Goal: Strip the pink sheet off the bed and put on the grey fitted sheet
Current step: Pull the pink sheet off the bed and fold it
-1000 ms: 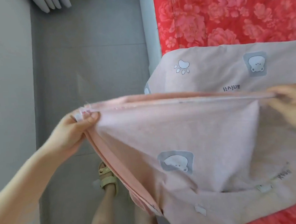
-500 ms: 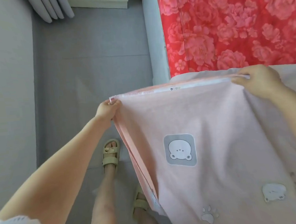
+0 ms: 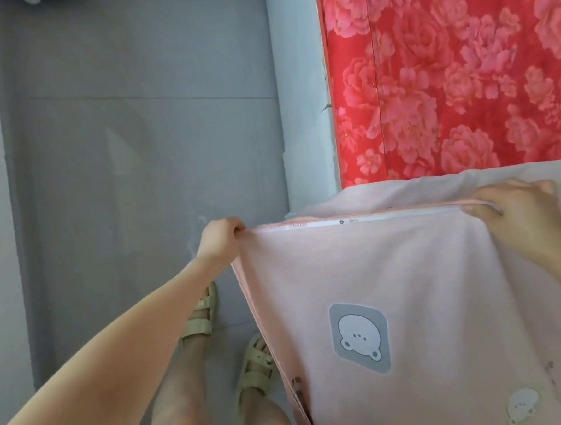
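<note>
The pink sheet [image 3: 425, 285], printed with grey bear patches, is folded over and hangs in front of me, its top edge stretched level. My left hand [image 3: 220, 240] grips the left corner of that edge out over the floor. My right hand [image 3: 515, 211] grips the same edge over the bed, fingers curled on the hem. More of the pink sheet [image 3: 435, 186] lies on the bed just behind the fold. The mattress shows a red flowered cover [image 3: 454, 70]. No grey fitted sheet is in view.
A pale bed frame rail [image 3: 302, 112] runs along the mattress's left side. Grey tiled floor [image 3: 136, 139] lies left of it, bounded by a light wall at the far left. My feet in beige sandals [image 3: 200, 319] stand beside the bed.
Both hands have carried the folded edge away from me and lower, toward the sheet on the bed. My right hand has come into full view on the hem. The fold now hangs flatter.
</note>
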A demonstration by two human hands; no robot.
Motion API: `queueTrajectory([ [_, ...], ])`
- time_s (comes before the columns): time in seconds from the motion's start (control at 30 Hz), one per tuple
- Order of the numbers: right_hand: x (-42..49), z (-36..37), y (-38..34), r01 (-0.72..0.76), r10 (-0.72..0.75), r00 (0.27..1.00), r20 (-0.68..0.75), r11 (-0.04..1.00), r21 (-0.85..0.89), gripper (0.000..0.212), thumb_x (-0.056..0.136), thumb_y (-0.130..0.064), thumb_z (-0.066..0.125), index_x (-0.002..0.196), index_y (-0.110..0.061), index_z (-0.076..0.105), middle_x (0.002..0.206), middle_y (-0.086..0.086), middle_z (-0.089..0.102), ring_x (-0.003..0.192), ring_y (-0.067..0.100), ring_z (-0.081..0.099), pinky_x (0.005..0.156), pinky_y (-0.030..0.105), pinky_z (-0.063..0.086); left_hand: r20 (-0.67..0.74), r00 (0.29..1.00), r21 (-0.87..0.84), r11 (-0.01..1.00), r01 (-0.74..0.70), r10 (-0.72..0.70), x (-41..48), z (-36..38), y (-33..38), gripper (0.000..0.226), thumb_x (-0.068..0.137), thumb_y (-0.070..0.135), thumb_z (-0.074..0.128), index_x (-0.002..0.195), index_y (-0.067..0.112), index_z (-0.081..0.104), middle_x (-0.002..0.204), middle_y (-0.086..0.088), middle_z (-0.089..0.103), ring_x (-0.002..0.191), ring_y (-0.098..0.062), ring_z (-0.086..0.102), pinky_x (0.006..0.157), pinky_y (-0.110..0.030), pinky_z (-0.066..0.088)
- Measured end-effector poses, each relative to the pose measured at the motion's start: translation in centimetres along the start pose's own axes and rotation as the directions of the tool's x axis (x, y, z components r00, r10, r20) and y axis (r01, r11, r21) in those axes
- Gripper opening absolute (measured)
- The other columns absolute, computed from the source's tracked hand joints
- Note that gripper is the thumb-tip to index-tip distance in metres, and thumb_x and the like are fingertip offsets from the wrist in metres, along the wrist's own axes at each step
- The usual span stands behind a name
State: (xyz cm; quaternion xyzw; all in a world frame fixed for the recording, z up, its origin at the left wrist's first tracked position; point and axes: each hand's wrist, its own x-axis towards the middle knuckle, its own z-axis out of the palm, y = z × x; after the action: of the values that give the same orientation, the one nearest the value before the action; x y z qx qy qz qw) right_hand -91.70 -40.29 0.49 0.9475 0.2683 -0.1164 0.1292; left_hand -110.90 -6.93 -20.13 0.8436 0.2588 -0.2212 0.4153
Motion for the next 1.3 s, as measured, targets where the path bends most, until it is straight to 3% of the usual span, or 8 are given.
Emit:
queueTrajectory([
  [0.23, 5.0, 2.4, 0.2, 0.040, -0.040, 0.998, -0.055, 0.999, 0.001, 0.042, 0.082, -0.044, 0.037, 0.074, -0.019, 0.070, 0.073, 0.001, 0.069, 0.074, 0.028, 0.054, 0.074, 0.036, 0.021, 0.059, 0.993, 0.118, 0.988, 0.097, -0.105, 5.4, 1.9, 0.9, 0.035, 0.079, -0.006, 0.041, 0.101, 0.008, 0.065, 0.102, -0.012, 0.066, 0.088, -0.029, 0.054, 0.069, -0.028, 0.040],
  [0.33, 6.7, 6.0, 0.9, 0.075, -0.076, 0.996, -0.038, 0.997, -0.013, 0.051, 0.081, -0.052, 0.032, 0.077, -0.020, 0.071, 0.076, 0.000, 0.066, 0.076, 0.029, 0.054, 0.074, 0.037, 0.021, 0.155, 0.987, 0.285, 0.958, -0.009, -0.037, 7.8, 4.1, 2.0, 0.041, 0.086, 0.016, 0.060, 0.126, 0.019, 0.055, 0.128, -0.003, 0.059, 0.117, -0.025, 0.051, 0.092, -0.029, 0.040],
  [0.5, 7.2, 9.3, 0.9, 0.059, -0.054, 0.997, -0.060, 0.995, 0.080, 0.050, 0.078, -0.054, 0.037, 0.081, -0.017, 0.071, 0.087, 0.003, 0.065, 0.083, 0.030, 0.054, 0.078, 0.036, 0.024, 0.355, 0.921, -0.155, 0.982, -0.109, 0.159, 10.1, 7.4, 8.1, 0.080, 0.074, 0.022, 0.077, 0.142, 0.029, 0.037, 0.142, 0.009, 0.042, 0.131, -0.013, 0.034, 0.100, -0.021, 0.029],
  [0.63, 7.3, 9.9, 1.0, 0.059, -0.041, 0.992, -0.121, 0.987, 0.150, 0.037, 0.077, -0.048, 0.056, 0.097, -0.019, 0.066, 0.099, 0.001, 0.063, 0.094, 0.029, 0.055, 0.086, 0.038, 0.029, 0.575, 0.808, -0.363, 0.925, 0.112, 0.128, 12.0, 9.0, 10.4, 0.064, 0.071, 0.003, 0.077, 0.127, 0.019, 0.051, 0.115, 0.003, 0.055, 0.107, -0.014, 0.051, 0.090, -0.025, 0.042],
  [0.87, 7.2, 11.4, 1.4, 0.083, -0.049, 0.981, -0.186, 0.980, 0.179, 0.033, 0.078, -0.049, 0.056, 0.090, -0.020, 0.068, 0.086, -0.001, 0.064, 0.086, 0.026, 0.053, 0.089, 0.034, 0.025, 0.581, 0.814, -0.086, 0.996, 0.031, 0.025, 12.7, 8.8, 7.7, 0.025, 0.070, 0.022, 0.082, 0.072, 0.021, 0.057, 0.069, 0.007, 0.053, 0.067, -0.010, 0.051, 0.062, -0.020, 0.038],
  [1.07, 6.4, 11.2, 0.2, -0.056, 0.080, 0.980, -0.184, 0.990, 0.129, 0.023, 0.077, -0.038, 0.066, 0.082, -0.016, 0.068, 0.087, 0.005, 0.065, 0.092, 0.030, 0.051, 0.093, 0.036, 0.022, 0.562, 0.827, 0.064, 0.998, -0.009, -0.028, 8.9, 4.0, 3.8, 0.025, 0.076, 0.022, 0.077, 0.092, 0.021, 0.058, 0.088, 0.002, 0.062, 0.083, -0.018, 0.056, 0.071, -0.024, 0.042],
  [1.17, 5.8, 10.3, -1.2, -0.142, 0.161, 0.971, -0.175, 0.983, 0.117, 0.020, 0.076, -0.029, 0.066, 0.090, -0.014, 0.068, 0.093, 0.010, 0.065, 0.094, 0.032, 0.050, 0.100, 0.045, 0.023, 0.529, 0.832, 0.138, 0.984, 0.111, -0.168, 6.7, 1.3, 1.0, 0.027, 0.076, 0.029, 0.077, 0.083, 0.009, 0.060, 0.068, 0.000, 0.050, 0.066, -0.019, 0.047, 0.055, -0.026, 0.033],
  [1.3, 3.5, 7.8, -5.1, -0.221, 0.254, 0.940, -0.229, 0.962, 0.160, 0.040, 0.074, -0.023, 0.065, 0.113, -0.015, 0.061, 0.111, 0.011, 0.062, 0.104, 0.033, 0.051, 0.108, 0.053, 0.021, 0.465, 0.856, -0.029, 0.962, 0.272, -0.228, 2.9, -2.0, 0.0, 0.036, 0.075, 0.033, 0.078, 0.074, 0.009, 0.051, 0.064, -0.002, 0.034, 0.061, -0.018, 0.032, 0.054, -0.027, 0.021],
])
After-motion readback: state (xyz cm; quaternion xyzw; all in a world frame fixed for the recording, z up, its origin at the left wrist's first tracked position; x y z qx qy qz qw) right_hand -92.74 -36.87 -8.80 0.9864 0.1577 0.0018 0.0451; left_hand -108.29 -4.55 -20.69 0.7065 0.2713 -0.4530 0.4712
